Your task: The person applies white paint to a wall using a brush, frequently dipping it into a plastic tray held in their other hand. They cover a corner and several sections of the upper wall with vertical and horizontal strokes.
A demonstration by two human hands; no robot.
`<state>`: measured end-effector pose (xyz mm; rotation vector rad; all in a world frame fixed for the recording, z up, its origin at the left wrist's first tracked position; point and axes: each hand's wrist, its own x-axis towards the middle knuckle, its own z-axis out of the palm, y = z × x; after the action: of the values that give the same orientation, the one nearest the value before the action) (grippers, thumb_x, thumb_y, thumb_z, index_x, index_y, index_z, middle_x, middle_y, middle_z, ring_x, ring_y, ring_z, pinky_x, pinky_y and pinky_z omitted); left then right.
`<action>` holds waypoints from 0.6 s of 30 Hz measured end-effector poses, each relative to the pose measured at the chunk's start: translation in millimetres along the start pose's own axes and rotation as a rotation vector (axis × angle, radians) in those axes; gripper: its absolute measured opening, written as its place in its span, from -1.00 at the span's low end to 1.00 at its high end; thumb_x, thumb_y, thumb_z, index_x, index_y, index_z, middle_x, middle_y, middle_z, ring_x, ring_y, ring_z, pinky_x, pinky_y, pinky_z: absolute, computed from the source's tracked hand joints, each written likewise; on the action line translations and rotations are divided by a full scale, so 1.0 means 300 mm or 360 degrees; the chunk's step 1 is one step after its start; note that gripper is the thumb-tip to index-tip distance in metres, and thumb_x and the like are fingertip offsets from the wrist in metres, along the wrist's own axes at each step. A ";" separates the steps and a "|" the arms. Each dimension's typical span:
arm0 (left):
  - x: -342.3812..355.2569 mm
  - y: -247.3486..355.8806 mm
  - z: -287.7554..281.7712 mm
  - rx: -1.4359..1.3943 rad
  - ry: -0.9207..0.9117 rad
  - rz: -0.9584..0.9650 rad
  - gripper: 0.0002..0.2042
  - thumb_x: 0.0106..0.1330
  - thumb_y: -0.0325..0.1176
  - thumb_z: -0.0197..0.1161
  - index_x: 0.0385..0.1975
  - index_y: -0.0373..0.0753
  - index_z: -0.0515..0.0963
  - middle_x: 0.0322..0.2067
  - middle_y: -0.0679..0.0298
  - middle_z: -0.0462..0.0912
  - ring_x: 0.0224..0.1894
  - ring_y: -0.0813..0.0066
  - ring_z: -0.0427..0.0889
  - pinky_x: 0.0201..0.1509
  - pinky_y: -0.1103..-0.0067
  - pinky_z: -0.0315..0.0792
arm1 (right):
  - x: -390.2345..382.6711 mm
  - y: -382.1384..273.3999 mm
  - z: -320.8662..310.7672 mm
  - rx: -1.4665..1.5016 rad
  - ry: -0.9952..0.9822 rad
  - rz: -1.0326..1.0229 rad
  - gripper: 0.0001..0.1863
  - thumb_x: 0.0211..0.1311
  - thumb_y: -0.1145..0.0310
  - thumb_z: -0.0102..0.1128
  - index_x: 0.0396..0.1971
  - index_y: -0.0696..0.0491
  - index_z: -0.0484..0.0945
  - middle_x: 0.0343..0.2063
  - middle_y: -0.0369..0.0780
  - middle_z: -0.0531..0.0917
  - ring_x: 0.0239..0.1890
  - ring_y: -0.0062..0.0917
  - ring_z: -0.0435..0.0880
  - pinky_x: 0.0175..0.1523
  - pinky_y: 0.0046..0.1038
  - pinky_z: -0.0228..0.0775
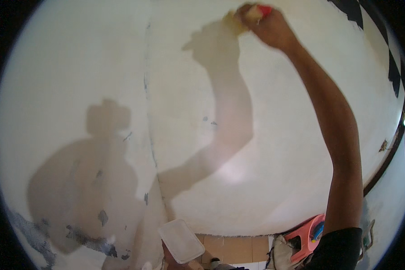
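Brush (232, 23) raised to the pale wall (283, 135) in the right hand (271, 28)

Toward 12 to 1 o'clock, close to the upper rim of the view, the brush stands at the wall, its yellowish end pointing toward 11 o'clock and meeting the shadow cast beside it. The right hand's fingers are closed around the brush, and a bit of red (265, 10) shows at the grip. The bare forearm (335, 121) curves up from 4 to 5 o'clock, where a dark sleeve (342, 246) covers the upper arm.

At 6 o'clock sits a whitish rectangular container (181, 240), tilted. What appears to be the left hand (169, 259) shows at its lower edge, mostly hidden; I cannot tell how those fingers are set.

A broad shadow (85, 184) of the person falls at 8 to 9 o'clock, and an arm-shaped one (231, 99) reaches toward 12. One thin, dark-flecked line (146, 85) runs down the wall from 11 toward 7 o'clock. Grey patches (92, 242) mark the wall between 7 and 8; jagged black ones (393, 67) lie at 2. Between 4 and 5 o'clock stands a pink stool (307, 236) bearing something blue (318, 229), with a greyish sack (281, 253) just beside it. Tan floor tiles (237, 248) show between 5 and 6.
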<state>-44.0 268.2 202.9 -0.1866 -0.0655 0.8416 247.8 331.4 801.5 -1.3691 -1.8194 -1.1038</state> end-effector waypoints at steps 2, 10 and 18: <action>0.029 0.034 -0.129 0.0317 -0.0004 0.0072 -0.28 0.37 0.21 -0.03 0.32 -0.25 0.22 0.20 -0.10 0.39 0.14 -0.08 0.51 0.10 0.00 0.50 | 0.036 -0.038 -0.064 -0.0159 0.0355 -0.0132 -0.78 0.20 0.33 0.14 -0.29 0.16 0.62 -0.26 -0.06 0.70 -0.18 -0.24 0.69 -0.07 -0.29 0.52; 0.028 -0.011 -0.077 0.0236 -0.0108 -0.0095 -0.31 0.40 0.21 -0.10 0.36 -0.19 0.18 0.25 0.01 0.37 0.19 -0.07 0.47 0.14 -0.03 0.45 | -0.740 -0.169 0.421 -0.0891 -0.0860 -0.1167 -0.89 0.03 0.33 0.17 -0.50 0.01 0.63 -0.17 -0.18 0.54 -0.04 -0.29 0.58 -0.14 -0.36 0.58; 0.066 -0.011 -0.118 0.0343 -0.0136 -0.0172 -0.38 0.43 0.19 -0.16 0.37 -0.05 0.21 0.28 0.16 0.38 0.23 -0.03 0.44 0.21 -0.05 0.39 | -0.456 -0.092 0.242 0.0187 -0.0800 0.0007 -0.75 0.28 0.12 0.07 -0.31 -0.04 0.61 -0.21 -0.07 0.63 -0.15 -0.07 0.63 -0.02 -0.04 0.44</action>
<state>-23.7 276.0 168.4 0.0555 -0.0636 0.7425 261.7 329.4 644.7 -1.6829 -2.1844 -0.6703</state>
